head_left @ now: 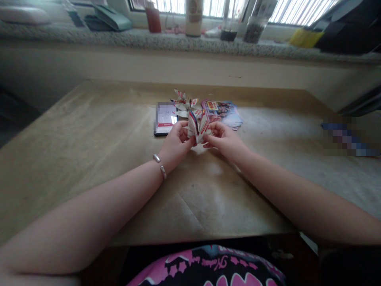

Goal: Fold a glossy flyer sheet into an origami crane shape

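Note:
A folded paper piece [199,126], white with red print, is held just above the tan table [89,139] between both hands. My left hand [176,143] pinches its left side, a silver bracelet on that wrist. My right hand [224,138] pinches its right side. Both hands have their fingers closed on the paper. Behind them lies a finished folded paper flower [184,103] with pointed petals.
A phone [164,119] lies screen up left of the hands. A stack of printed flyers [224,113] sits behind the right hand. Bottles and jars [195,18] stand on the stone windowsill at the back. A blurred object [351,137] lies at the table's right.

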`<control>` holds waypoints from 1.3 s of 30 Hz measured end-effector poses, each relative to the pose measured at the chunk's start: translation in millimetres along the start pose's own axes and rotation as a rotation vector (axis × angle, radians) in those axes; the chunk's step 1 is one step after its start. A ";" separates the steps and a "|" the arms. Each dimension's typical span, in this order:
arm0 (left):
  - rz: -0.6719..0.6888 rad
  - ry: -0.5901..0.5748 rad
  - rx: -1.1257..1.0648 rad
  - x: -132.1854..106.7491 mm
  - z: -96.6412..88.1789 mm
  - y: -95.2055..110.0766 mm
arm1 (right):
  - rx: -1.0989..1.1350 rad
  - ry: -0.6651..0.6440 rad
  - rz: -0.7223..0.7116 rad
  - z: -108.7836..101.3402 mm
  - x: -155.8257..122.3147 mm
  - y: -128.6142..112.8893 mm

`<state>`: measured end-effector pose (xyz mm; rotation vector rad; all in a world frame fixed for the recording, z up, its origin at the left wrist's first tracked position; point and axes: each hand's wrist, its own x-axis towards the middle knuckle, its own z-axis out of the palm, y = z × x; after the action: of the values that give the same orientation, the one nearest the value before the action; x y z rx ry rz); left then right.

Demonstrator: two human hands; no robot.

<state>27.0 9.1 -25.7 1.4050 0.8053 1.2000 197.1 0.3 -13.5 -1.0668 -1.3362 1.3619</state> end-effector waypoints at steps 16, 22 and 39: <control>0.054 -0.090 0.074 -1.7 -7.7 2.8 | -0.052 0.103 -0.223 8.2 -1.7 9.0; 0.099 -0.017 0.063 -2.3 -8.3 6.3 | -0.022 0.025 -0.153 7.6 -2.5 8.9; 0.134 0.010 0.209 -7.0 -3.0 12.9 | 0.018 0.052 -0.203 10.3 -10.6 3.9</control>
<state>20.5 0.9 -15.0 1.6456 0.8750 1.2533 189.1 -12.2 -17.2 -0.9217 -1.3526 1.1868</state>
